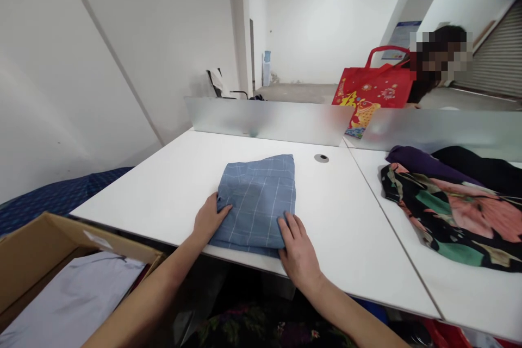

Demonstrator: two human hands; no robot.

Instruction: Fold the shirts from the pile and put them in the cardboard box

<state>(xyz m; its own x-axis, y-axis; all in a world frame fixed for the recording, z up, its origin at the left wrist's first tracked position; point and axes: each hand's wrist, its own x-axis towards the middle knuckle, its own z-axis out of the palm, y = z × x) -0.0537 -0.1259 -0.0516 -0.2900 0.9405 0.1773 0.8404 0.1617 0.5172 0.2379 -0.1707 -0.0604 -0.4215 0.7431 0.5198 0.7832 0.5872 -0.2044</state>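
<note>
A folded blue garment with a thin white check (256,201) lies on the white table at its front edge; its exact kind is hidden by the folding. My left hand (210,217) holds its left side, thumb on top and the other fingers around the edge. At the lower right corner, my right hand (299,250) grips the cloth, its fingertips on the upper face and its thumb down by the edge. The garment's lower edge shows several layers.
A cardboard box (49,228) with a pale folded garment (77,293) stands at lower left. Purple, black and floral cloths (452,212) lie on the right table. A frosted divider (265,119) runs behind. Beyond it are a red bag (375,87) and another person (424,87).
</note>
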